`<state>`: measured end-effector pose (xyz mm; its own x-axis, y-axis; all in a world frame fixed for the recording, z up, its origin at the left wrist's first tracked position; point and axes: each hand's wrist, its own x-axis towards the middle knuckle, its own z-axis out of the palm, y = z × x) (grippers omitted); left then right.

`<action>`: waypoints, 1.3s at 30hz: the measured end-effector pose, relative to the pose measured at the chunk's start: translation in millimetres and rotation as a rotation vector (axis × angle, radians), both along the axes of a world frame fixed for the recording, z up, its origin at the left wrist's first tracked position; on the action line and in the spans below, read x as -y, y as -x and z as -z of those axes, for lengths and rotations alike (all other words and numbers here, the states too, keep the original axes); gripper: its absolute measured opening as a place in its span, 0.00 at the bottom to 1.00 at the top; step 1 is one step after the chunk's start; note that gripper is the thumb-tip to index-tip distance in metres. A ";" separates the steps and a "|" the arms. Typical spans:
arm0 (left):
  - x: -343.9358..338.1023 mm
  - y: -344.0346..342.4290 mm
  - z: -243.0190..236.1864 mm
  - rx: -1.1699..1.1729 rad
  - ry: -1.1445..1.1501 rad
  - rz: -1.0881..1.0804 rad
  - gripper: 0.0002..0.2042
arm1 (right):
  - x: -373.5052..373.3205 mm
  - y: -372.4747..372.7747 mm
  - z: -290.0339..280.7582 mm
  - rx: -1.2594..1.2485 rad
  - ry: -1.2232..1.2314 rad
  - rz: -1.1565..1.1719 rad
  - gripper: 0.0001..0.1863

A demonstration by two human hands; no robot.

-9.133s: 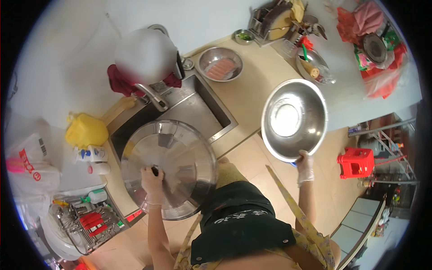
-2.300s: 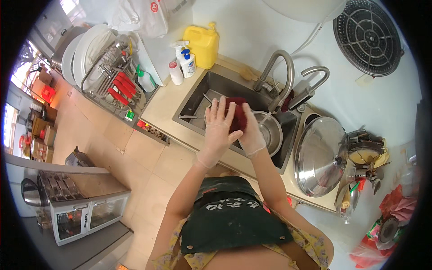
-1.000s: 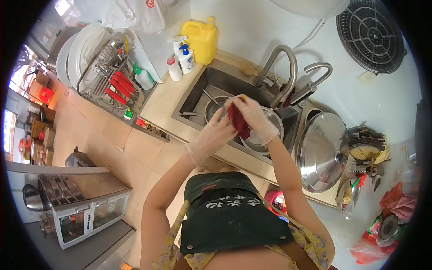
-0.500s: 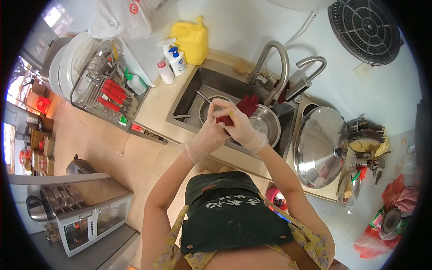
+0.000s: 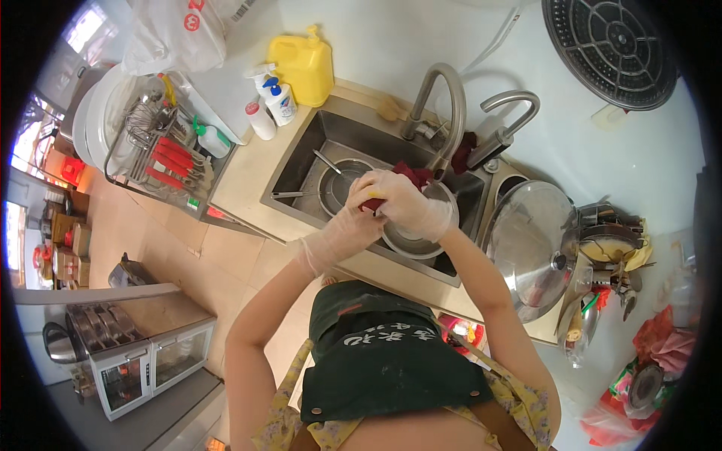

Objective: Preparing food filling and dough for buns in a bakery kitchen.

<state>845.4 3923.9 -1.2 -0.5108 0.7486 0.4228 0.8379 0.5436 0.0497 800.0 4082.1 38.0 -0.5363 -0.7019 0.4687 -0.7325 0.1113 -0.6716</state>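
Both my hands wear clear disposable gloves and close around a bunched dark red cloth (image 5: 416,174) above the steel sink (image 5: 298,169). My left hand (image 5: 352,228) grips its near end, where a bit of red shows between the hands. Wrapped over the middle is my right hand (image 5: 406,203), with the far part of the cloth sticking out behind it. Below the right hand a steel bowl (image 5: 445,239) stands in the sink. A second round steel vessel (image 5: 331,197) with a metal handle leaning in it sits to the left, partly hidden by my hands.
Two curved faucets (image 5: 456,101) rise behind the sink. Several bottles and a yellow jug (image 5: 304,68) stand at the back left. A large glass lid (image 5: 530,252) lies right of the sink. A rack with red-handled knives (image 5: 171,159) stands far left.
My hands have shifted closer together around the red cloth, the right one turning over it. Less of the cloth shows behind them. The whole view has shifted slightly.
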 end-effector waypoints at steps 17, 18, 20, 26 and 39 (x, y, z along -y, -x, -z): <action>55.5 116.9 48.0 1.706 -1.846 -0.212 0.13 | 131.1 39.2 122.7 2.076 2.646 -1.139 0.20; 54.8 121.5 47.4 1.688 -1.747 -0.344 0.11 | 132.0 38.3 120.1 2.050 2.651 -1.154 0.20; 47.4 133.4 45.9 1.733 -1.709 -0.521 0.09 | 128.9 36.3 114.8 1.902 2.377 -0.930 0.23; 61.4 191.0 41.1 1.611 -1.653 -0.649 0.08 | 110.2 23.9 106.6 1.384 1.591 -0.272 0.34; 90.3 197.2 66.8 0.878 -0.349 -0.401 0.16 | 163.2 39.7 102.1 0.929 0.792 0.522 0.47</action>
